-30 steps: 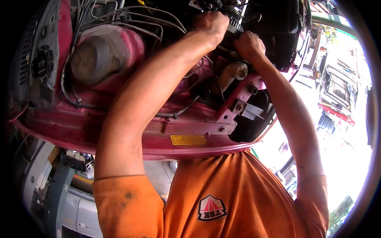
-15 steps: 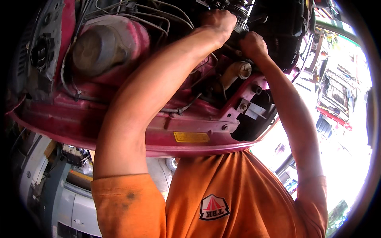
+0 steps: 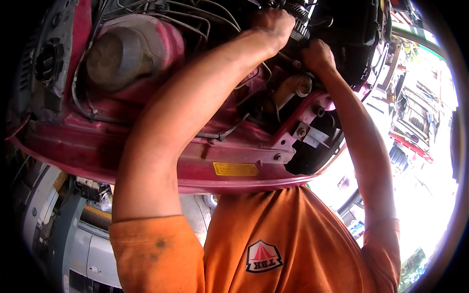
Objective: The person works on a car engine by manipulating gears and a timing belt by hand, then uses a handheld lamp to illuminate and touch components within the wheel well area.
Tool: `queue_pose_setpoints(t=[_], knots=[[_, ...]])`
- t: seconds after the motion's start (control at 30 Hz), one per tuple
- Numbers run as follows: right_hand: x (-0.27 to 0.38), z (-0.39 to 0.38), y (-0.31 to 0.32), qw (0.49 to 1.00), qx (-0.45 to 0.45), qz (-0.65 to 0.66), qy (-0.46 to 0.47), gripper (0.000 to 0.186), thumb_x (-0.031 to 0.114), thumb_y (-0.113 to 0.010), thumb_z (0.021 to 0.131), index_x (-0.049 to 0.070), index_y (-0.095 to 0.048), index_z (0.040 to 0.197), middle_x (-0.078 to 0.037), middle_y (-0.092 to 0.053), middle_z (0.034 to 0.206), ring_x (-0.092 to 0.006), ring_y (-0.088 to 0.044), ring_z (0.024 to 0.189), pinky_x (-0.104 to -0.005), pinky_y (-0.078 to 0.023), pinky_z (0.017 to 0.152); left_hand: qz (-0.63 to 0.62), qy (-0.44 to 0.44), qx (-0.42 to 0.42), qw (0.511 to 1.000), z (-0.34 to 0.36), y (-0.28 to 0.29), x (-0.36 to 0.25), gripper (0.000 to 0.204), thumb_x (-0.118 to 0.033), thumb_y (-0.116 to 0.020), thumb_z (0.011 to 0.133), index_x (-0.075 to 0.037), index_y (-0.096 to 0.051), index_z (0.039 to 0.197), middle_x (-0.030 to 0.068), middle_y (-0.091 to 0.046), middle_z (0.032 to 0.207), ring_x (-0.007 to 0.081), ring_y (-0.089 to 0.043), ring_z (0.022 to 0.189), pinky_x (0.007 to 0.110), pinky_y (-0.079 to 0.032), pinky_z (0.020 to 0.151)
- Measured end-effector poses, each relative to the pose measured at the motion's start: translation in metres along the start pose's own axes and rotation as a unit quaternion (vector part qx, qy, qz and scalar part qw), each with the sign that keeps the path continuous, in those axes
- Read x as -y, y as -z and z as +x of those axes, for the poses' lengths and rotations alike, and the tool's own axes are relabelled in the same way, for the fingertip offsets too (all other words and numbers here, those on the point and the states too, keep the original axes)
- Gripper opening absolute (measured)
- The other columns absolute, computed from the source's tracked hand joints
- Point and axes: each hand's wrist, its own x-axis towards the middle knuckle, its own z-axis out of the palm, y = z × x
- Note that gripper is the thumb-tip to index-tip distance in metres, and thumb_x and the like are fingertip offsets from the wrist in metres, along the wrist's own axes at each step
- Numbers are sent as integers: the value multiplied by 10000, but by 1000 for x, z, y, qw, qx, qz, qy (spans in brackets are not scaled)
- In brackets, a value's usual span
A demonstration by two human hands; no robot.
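Note:
Both arms reach into the engine bay of a magenta-red car. My left hand [image 3: 276,24] is curled at the top of the view, against the left side of dark metal toothed gears [image 3: 300,32]. My right hand [image 3: 319,56] is closed just below and to the right of those gears. The fingertips of both hands are hidden, so what each one grips does not show. Below my right hand, a tan metal cylinder [image 3: 292,89] with a round end juts out, and a thin rod end [image 3: 296,64] lies between it and the gears.
A grey round cap [image 3: 116,58] sits on the domed housing at left, with bent metal pipes [image 3: 205,22] beside it. The red fender edge [image 3: 229,184], with a yellow label [image 3: 235,169], runs close to my body. A grey vehicle [image 3: 95,254] stands lower left.
Both hands sit slightly further right and lower in the view, along with the gears. The hands keep nearly the same closed pose.

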Motion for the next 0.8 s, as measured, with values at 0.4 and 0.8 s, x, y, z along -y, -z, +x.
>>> queue_pose_setpoints(t=[0.4,0.8], knots=[[-12,12,-9,996,-42,50,60,306,248,-682,739,-29,-716,865,-275,-681,933,-398,-668,947,-433,-541,838,30,-15,-46,998,6,-14,8,121,-36,-553,792,-34,-672,815,219,-679,873,408,-683,801,471,-569,680],[-19,22,-5,996,21,55,68,375,317,-731,704,-26,-722,857,-253,-696,906,-355,-687,909,-426,-538,814,-208,88,7,974,32,-35,8,343,-233,-467,898,-16,-730,938,215,-698,1029,355,-684,945,451,-543,792]])
